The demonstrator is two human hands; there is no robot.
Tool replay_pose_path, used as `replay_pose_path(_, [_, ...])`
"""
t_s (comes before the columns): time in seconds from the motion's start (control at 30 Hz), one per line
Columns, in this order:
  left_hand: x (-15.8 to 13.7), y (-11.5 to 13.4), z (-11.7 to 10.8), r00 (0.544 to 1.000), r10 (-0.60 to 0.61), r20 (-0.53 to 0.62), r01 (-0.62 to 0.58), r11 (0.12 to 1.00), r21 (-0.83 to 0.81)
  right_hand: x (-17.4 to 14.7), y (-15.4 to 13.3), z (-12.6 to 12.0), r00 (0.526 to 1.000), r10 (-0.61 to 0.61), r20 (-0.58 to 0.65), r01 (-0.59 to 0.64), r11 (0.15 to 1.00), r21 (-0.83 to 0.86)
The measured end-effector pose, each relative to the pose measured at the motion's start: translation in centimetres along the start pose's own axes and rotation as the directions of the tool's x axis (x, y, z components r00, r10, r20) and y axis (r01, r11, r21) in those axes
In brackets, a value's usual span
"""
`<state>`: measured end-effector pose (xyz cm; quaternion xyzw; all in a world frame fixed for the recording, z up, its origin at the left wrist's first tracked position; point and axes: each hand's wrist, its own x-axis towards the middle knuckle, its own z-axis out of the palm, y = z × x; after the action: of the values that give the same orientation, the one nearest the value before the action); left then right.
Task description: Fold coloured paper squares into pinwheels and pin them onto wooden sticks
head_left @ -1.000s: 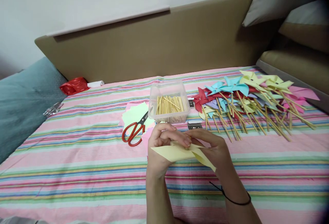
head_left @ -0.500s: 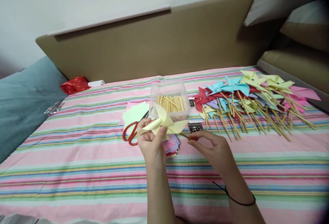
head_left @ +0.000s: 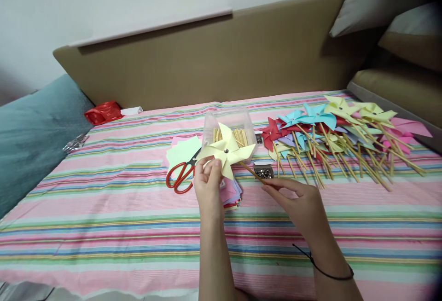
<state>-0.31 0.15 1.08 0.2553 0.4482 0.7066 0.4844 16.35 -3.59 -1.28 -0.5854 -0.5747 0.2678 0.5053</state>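
A pale yellow paper pinwheel [head_left: 229,149] with a metal fastener at its centre is held up over the cloth. My left hand [head_left: 209,179] pinches one of its lower blades between thumb and fingers. With thumb and forefinger, my right hand [head_left: 299,197] grips the lower end of the pinwheel's wooden stick [head_left: 252,172]. Behind the pinwheel stands a clear plastic box [head_left: 247,117] of short wooden sticks, partly hidden. Red-handled scissors [head_left: 179,179] lie left of my left hand, partly over pale green paper sheets [head_left: 182,151]. Beneath the pinwheel is a stack of coloured paper [head_left: 232,195].
Finished pinwheels [head_left: 317,114] in several colours lie heaped on the right. A small box of metal fasteners [head_left: 263,172] sits near my right hand. A red plastic bag [head_left: 103,113] is at the far left on the striped cloth [head_left: 120,227]. A brown backrest [head_left: 214,61] rises behind.
The pinwheel has turned to face me, so its central fastener now shows. My left hand has shifted to a lower blade, and my right hand has moved slightly right with the stick.
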Motion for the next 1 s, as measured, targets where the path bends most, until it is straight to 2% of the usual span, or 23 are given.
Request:
replay_pose_path(0.33, [-0.1,-0.4,0.7,0.992,-0.062,0.112,0.064,0.998,-0.022,0.1,-0.4,0.1,1.000,0.014,0.012,-0.014,1.000,0.000])
replay_pose_path(0.57, [-0.4,-0.7,1.0,0.994,-0.096,0.054,0.100,0.991,-0.086,0.1,-0.1,0.2,1.000,0.006,0.022,-0.006,1.000,-0.002])
replay_pose_path(0.77, [-0.6,-0.8,1.7,0.979,-0.205,-0.016,0.197,0.957,-0.211,0.1,0.1,0.4,0.999,-0.014,0.047,0.015,0.999,-0.035])
replay_pose_path(1.0, [-0.8,-1.2,2.1,0.990,-0.141,-0.027,0.134,0.976,-0.173,0.2,0.1,0.6,1.000,-0.017,0.006,0.017,0.998,-0.057])
